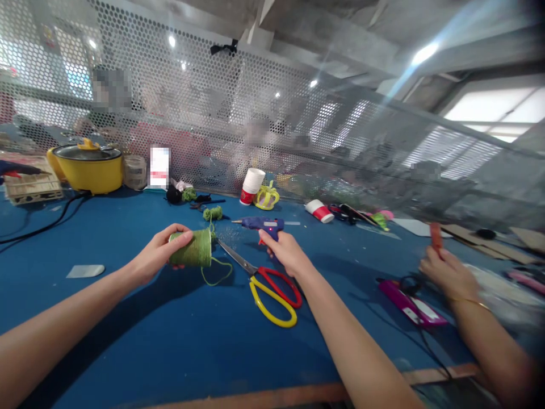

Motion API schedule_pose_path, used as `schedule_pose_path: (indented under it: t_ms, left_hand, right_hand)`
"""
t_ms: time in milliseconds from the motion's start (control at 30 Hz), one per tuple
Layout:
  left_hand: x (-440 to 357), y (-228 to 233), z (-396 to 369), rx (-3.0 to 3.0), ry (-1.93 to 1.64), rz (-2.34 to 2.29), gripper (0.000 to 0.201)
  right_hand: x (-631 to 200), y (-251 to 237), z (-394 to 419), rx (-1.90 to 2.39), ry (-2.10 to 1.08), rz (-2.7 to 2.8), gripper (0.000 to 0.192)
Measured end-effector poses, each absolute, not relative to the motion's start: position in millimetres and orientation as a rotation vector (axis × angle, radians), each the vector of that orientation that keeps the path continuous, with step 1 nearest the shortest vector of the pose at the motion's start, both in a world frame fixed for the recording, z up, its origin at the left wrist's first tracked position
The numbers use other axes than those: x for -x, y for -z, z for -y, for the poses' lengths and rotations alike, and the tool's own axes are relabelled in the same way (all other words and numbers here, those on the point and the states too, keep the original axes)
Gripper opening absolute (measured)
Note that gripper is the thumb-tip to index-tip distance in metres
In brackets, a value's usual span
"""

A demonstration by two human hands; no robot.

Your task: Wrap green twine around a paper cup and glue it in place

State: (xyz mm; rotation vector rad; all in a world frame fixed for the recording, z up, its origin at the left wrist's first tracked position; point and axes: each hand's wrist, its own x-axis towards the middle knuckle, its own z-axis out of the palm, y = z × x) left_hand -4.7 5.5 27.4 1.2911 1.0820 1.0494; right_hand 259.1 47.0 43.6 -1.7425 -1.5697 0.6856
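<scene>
My left hand (pixel 165 250) is wrapped round a paper cup covered in green yarn (pixel 193 248), held on its side above the table. A loose tail of green yarn hangs from the cup's right end and loops down. In my right hand (pixel 284 250) is a blue hot glue gun (pixel 260 223), its nozzle pointing left and a small red light showing on its body. A clear glue stick juts from its back. Between my hands lie scissors (pixel 254 270) with one red and one yellow handle, blades partly apart. Behind the cup rests a small green yarn ball (pixel 212 213).
A yellow electric pot (pixel 92 170) and a clear jar (pixel 135 172) stand back left. White-red paper cups (pixel 252 186) and a yellow yarn basket (pixel 267 196) sit near the perforated screen. At right, a co-worker's hand (pixel 451 272) is close to a purple device (pixel 409 304) with a cord.
</scene>
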Motion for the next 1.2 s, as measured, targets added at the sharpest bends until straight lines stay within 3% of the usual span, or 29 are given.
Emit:
schedule_pose_path:
  t_ms: [267,433,500,600,667,767,967,1200]
  left_hand:
    - [5.3,-26.9,-4.6,-1.304,-1.007,-1.076,0.037]
    - [4.1,-25.8,-4.7,-1.288,-1.007,-1.06,0.038]
    - [3.9,-26.1,-4.5,-1.282,-0.996,-1.062,0.038]
    - [4.0,-27.3,-4.0,-1.288,-0.983,-1.075,0.039]
    - [4.1,-27.9,-3.6,-1.296,-0.987,-1.08,0.039]
    - [3.3,-28.0,-3.2,-1.294,-1.009,-1.074,0.038]
    - [-1.2,-27.5,-1.0,-1.279,-1.05,-1.12,0.039]
    - [-1.9,-28.5,1.1,-1.345,-1.092,-1.185,0.042]
  right_hand:
    - [-271.2,-18.6,-86.4,2.016,-0.528,1.652,0.034]
    - [-249.8,-43.0,-64.1,1.916,-0.315,1.812,0.017]
    - [-234.2,-56.8,-43.3,1.762,-0.383,1.954,0.02]
    - [-213.2,-69.9,-11.1,1.245,-0.787,2.279,0.028]
    - [-203.5,-70.2,4.5,1.197,-0.823,2.325,0.034]
    - [-192.6,-60.6,16.4,1.309,-0.639,2.376,0.032]
    - [-172.3,-34.9,18.7,1.492,-0.191,2.167,0.051]
    - [-174.9,-27.2,13.7,1.382,-0.34,2.085,0.005]
